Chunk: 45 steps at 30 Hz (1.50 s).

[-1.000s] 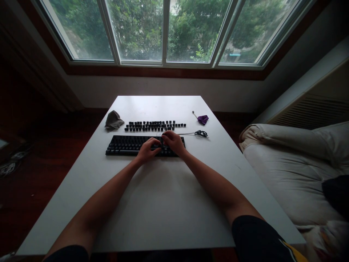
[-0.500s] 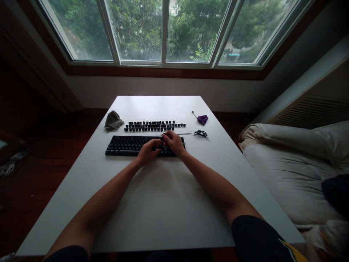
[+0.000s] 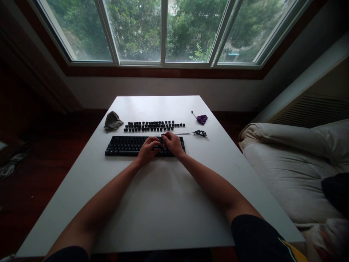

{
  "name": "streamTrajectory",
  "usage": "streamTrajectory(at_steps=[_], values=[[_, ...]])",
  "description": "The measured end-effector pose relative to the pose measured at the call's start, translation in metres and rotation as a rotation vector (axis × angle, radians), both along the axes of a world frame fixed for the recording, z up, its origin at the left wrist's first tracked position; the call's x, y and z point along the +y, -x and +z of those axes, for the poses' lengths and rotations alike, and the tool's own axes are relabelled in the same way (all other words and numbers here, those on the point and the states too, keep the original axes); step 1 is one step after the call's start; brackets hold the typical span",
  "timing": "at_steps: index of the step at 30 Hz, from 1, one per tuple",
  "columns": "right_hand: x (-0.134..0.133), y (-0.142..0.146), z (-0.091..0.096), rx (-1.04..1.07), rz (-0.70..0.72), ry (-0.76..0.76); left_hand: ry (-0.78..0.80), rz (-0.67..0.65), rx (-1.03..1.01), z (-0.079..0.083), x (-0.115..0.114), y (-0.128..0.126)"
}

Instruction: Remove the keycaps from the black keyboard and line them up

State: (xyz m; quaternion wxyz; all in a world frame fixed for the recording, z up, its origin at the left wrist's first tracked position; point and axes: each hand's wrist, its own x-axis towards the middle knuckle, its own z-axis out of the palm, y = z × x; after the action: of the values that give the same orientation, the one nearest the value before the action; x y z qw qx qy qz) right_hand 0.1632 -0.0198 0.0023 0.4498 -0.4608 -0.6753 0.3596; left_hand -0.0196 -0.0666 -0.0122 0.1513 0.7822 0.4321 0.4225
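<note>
A black keyboard (image 3: 124,146) lies on the white table, its right part covered by my hands. My right hand (image 3: 173,142) is closed over that part, fingers pinched on a wire keycap puller (image 3: 158,134) whose thin loops show at the fingertips. Close beside it, my left hand (image 3: 147,150) has its thumb and fingers curled toward the same spot; whatever lies between them is too small to make out. Beyond the keyboard stand rows of loose black keycaps (image 3: 147,126).
On the white table (image 3: 163,203) sit a grey cloth (image 3: 112,121) at back left and a purple cloth (image 3: 202,119) with a thin brush (image 3: 193,114) at back right. A coiled black cable (image 3: 200,133) lies right of the keyboard. A sofa (image 3: 275,171) stands to the right.
Both hands stay over the same part of the keyboard, with only slight finger movement. The whole view has shifted a little.
</note>
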Motion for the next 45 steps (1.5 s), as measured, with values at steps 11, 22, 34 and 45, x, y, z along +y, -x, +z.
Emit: streamTrajectory(at_steps=[11, 22, 34, 45], values=[[0.001, -0.001, 0.002, -0.127, 0.009, 0.010, 0.036, -0.062, -0.025, -0.002, 0.003, 0.003], [0.005, 0.003, -0.009, 0.131, 0.082, 0.212, 0.099, 0.100, -0.283, -0.003, 0.008, 0.007], [0.005, 0.001, 0.000, 0.186, 0.232, 0.317, -0.067, 0.252, 0.054, -0.004, 0.000, 0.010], [0.006, -0.006, 0.008, -0.062, 0.334, 0.279, -0.218, 0.217, 0.256, -0.002, -0.003, 0.008]])
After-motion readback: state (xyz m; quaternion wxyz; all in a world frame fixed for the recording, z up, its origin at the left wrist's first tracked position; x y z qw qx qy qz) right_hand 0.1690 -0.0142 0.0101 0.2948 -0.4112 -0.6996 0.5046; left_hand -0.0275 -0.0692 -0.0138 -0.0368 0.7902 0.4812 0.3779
